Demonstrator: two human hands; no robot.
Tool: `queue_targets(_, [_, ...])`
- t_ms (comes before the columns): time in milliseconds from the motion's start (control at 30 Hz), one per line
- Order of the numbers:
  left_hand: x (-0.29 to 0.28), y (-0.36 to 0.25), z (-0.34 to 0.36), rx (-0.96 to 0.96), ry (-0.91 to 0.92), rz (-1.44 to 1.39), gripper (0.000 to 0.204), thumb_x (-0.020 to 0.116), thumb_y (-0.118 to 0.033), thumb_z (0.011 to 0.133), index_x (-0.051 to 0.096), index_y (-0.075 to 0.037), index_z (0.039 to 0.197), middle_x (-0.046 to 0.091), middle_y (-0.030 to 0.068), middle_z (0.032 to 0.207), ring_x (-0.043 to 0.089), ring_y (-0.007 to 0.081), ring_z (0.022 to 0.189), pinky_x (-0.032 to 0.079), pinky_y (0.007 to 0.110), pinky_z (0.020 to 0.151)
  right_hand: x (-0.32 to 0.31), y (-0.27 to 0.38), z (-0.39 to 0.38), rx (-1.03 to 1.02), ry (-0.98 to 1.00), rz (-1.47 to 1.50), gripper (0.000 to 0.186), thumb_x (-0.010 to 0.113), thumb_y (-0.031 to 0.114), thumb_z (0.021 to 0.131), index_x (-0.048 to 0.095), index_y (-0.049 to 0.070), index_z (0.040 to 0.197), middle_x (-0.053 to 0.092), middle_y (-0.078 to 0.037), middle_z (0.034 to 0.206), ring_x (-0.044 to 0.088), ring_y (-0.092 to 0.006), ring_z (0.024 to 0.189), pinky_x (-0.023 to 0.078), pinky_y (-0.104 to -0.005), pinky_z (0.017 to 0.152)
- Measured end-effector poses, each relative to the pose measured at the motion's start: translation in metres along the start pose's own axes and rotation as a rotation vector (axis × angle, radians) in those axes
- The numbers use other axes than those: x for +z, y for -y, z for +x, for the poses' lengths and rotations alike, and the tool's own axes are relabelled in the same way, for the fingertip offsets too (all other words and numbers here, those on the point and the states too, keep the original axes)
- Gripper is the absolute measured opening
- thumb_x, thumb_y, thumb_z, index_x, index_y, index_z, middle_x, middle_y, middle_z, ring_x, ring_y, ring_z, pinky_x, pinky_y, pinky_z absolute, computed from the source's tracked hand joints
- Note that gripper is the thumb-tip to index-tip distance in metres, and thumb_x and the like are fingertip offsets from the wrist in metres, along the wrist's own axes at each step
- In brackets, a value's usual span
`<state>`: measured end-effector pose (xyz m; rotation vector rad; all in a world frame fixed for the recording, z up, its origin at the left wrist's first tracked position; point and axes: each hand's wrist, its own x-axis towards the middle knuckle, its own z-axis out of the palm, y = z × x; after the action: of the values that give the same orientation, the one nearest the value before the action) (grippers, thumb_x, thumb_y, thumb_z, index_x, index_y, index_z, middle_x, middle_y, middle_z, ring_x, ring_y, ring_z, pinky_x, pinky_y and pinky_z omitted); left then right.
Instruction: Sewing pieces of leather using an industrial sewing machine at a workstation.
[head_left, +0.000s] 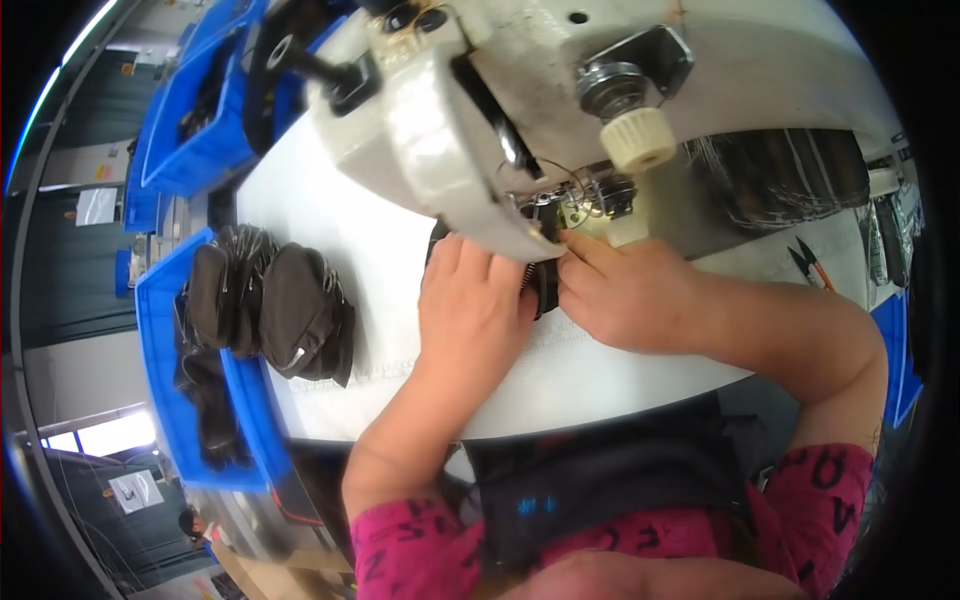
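A dark fabric piece with a zipper lies under the head of a white sewing machine, mostly covered by my hands. My left hand grips its left side, fingers bent over the cloth and thumb beside the zipper teeth. On the other side, my right hand pinches the edge close to the needle area, its fingertips partly hidden. The machine's curved white guard hides part of the cloth and the needle. Metal looper parts and thread show just beyond my right fingertips.
Several dark sewn pouches lie on the white table's left side, by a blue bin holding more dark pieces. Another blue bin stands farther back. At right are stacked dark pieces with loose threads and orange-handled thread snips.
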<state>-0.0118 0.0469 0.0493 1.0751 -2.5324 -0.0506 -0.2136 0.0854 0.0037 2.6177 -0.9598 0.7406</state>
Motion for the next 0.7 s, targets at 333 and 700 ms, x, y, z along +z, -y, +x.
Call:
queue_targets(333, [0.016,0.021,0.006,-0.077,0.050,-0.344,0.037,0.052,0.004,0.083,0.066,-0.002,0.116,0.070,0.0174,0.108,0.066,0.0376,0.097,0.054,0.043,0.084,-0.002,0.003,0.000,0.004,-0.016,-0.001,0.012,0.068,0.018,0.071,0.066,0.008,0.077,0.057,-0.004,0.075,0.060,-0.0213,0.074,0.049,-0.0328,0.062])
queue_targets(700, [0.014,0.019,0.007,0.032,0.031,-0.207,0.033,0.082,-0.001,0.068,0.075,-0.007,0.099,0.071,0.0074,0.103,0.066,0.0297,0.089,0.055,0.038,0.077,-0.014,0.011,-0.006,-0.072,0.062,-0.045,0.021,0.069,0.018,0.070,0.072,0.001,0.082,0.072,-0.018,0.089,0.060,-0.0194,0.067,0.044,-0.0313,0.053])
